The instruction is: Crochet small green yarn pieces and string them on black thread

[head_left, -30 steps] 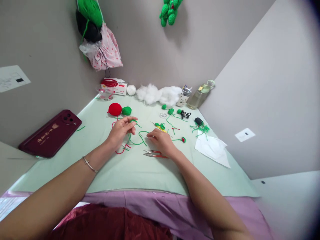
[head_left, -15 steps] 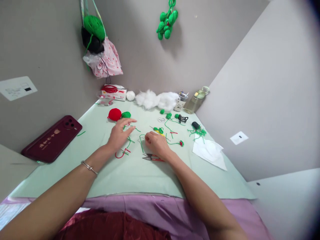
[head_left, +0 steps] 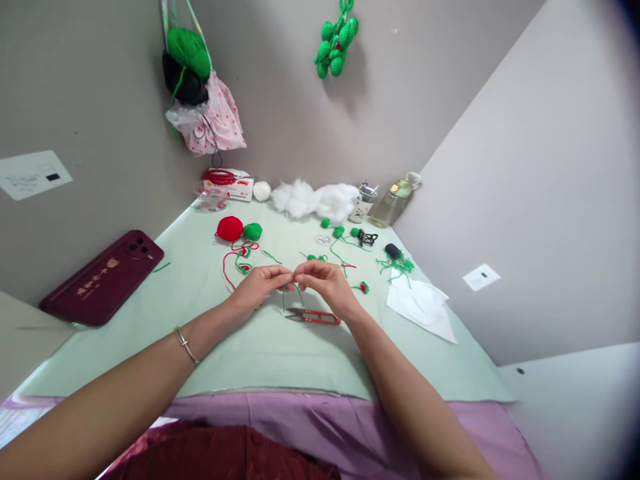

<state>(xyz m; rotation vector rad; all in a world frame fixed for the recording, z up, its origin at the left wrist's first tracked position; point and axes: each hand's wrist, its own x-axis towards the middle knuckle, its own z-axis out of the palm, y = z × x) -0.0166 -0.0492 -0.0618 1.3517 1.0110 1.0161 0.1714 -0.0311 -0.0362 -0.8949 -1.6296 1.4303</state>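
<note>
My left hand [head_left: 261,285] and my right hand [head_left: 325,283] meet at their fingertips over the middle of the table. Both are closed in a pinch on a thin green yarn [head_left: 285,300], whose ends hang below the fingers. Red-handled thread snips [head_left: 313,316] lie just under my hands. Small red and green crocheted pieces [head_left: 245,268] with loose red yarn are beyond my left hand. A green crocheted piece [head_left: 316,258] lies behind my right hand, partly hidden by it.
A red yarn ball [head_left: 230,229] and a green one [head_left: 253,232] sit at the back left, white stuffing [head_left: 315,200] by the wall. A phone [head_left: 103,278] lies left, white paper [head_left: 420,303] right. A bottle [head_left: 395,200] stands at the back right.
My left hand has moved right and down to meet my right hand, and its spread fingers have closed on the yarn. My right hand has shifted slightly right, uncovering more of the snips.
</note>
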